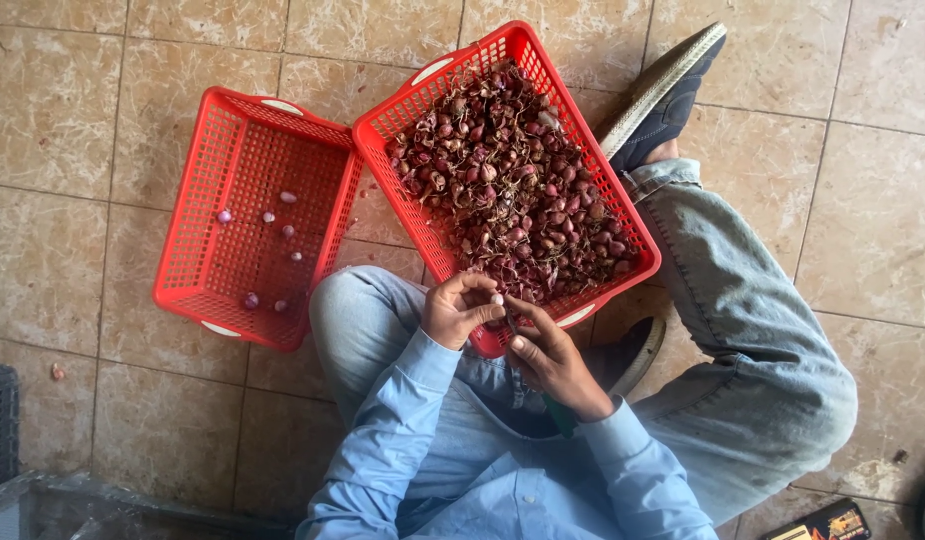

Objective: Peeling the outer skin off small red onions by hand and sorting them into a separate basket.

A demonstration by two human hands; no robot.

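— Where's the shallot [497,298]?
— Pinched in your left hand [461,310] fingertips, touching your right hand [555,362], whose fingers curl around a green-handled knife [559,415], just over the full basket's [430,72] near rim.
— Room around?
— The nearly bare basket [188,225] sits left, touching it; open tile floor [103,100] beyond.

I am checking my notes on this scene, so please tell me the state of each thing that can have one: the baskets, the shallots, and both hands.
Red plastic basket on the right: heaped with unpeeled purple shallots.
Red plastic basket on the left: nearly empty, a few peeled shallots scattered inside.
Left hand: grip shut on one small shallot.
Right hand: closed around a green-handled tool, touching that shallot.
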